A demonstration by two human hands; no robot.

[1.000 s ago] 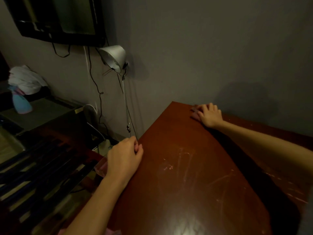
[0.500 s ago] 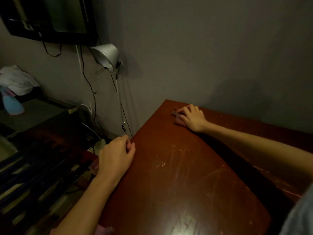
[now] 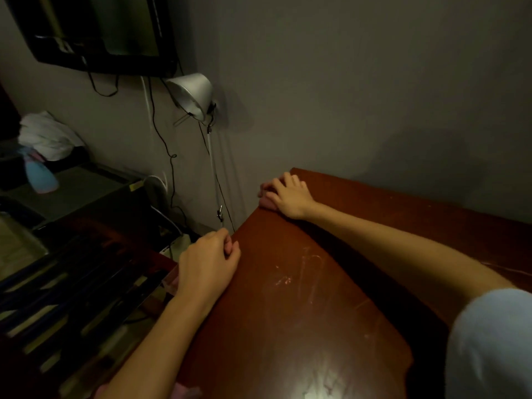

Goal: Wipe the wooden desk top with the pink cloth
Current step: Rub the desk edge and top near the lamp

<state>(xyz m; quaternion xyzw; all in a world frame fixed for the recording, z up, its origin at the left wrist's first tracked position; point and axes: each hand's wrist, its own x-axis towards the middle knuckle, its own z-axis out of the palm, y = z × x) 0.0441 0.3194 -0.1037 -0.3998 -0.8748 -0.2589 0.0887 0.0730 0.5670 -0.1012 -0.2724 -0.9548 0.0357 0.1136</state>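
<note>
Worktop [image 3: 316, 326] comes first: one brown wooden top, shiny, with pale scratches [image 3: 299, 272] near its middle. Its far edge sits along the grey wall [image 3: 345, 82]. Its left edge runs from near the person away to the far left corner.

One dark screen [image 3: 100, 33] hangs on the wall, up and to the left. Black wires [image 3: 164, 139] hang down from under it.

One pale sleeve [image 3: 489, 341] shows at the bottom right.

Two hands are on the worktop. The left hand [image 3: 208, 263] rests at the left edge, about halfway along it. Its fingers [image 3: 230, 249] are curled in, and I cannot tell if they hold anything. The right hand [image 3: 290, 197] reaches to the far left corner. Its fingers [image 3: 283, 182] are spread out flat and press down on the cloth.

One white lamp [image 3: 191, 95] sits by the wall, just under the screen, with its shade facing down and left.

One white bundle [image 3: 49, 136] lies on a low shelf at the far left. One blue bottle [image 3: 40, 177] is just in front of it.

One pink cloth [image 3: 266, 201] lies right at the far left corner of the worktop, under the right hand. Only a small bit peeks out to the left of the fingers. Most of it is hidden, so I cannot tell which way its long side runs.
</note>
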